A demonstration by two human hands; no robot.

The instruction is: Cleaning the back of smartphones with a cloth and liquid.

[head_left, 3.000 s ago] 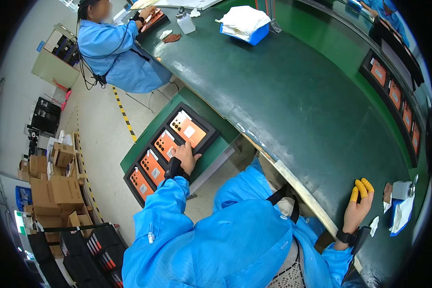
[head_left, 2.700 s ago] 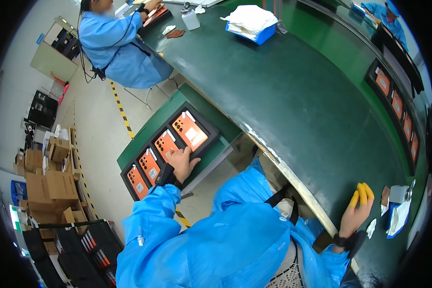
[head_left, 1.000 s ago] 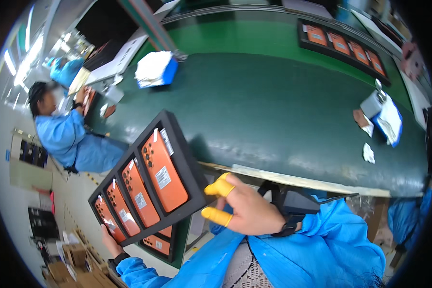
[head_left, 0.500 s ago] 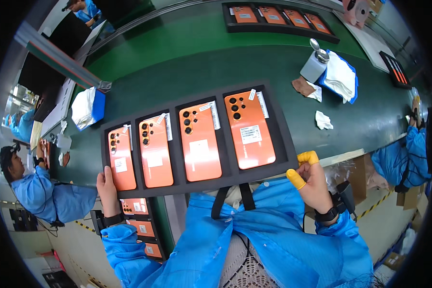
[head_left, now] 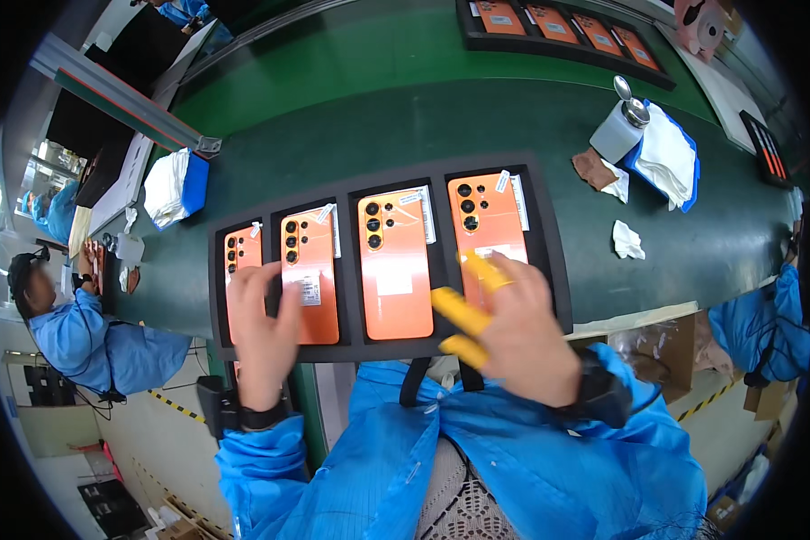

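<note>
A black foam tray (head_left: 549,216) lies at the near edge of the green table. Orange smartphones stand in its slots in a row, backs up, with white labels and small tabs. My left hand (head_left: 265,333) hovers over the leftmost phone (head_left: 243,247), fingers apart and holding nothing; it hides that phone's lower part. The neighbouring phone (head_left: 310,310) sits just right of its fingertips. Over the rightmost phone (head_left: 495,229) is my right hand (head_left: 522,333), with yellow finger cots, fingers spread and slightly blurred. Between the hands lies another phone (head_left: 396,315), fully in sight.
At the back right another tray (head_left: 567,49) holds orange phones. Right of my tray are a pump bottle (head_left: 616,130), a blue bin of white wipes (head_left: 666,166), a brown cloth (head_left: 592,169) and a crumpled wipe (head_left: 627,240). More wipes (head_left: 166,184) stand left. A co-worker (head_left: 72,315) sits left.
Both hands have let go of the tray's near corners and moved in over the phones. The tray now rests flat on the table. The view has shifted a little.
</note>
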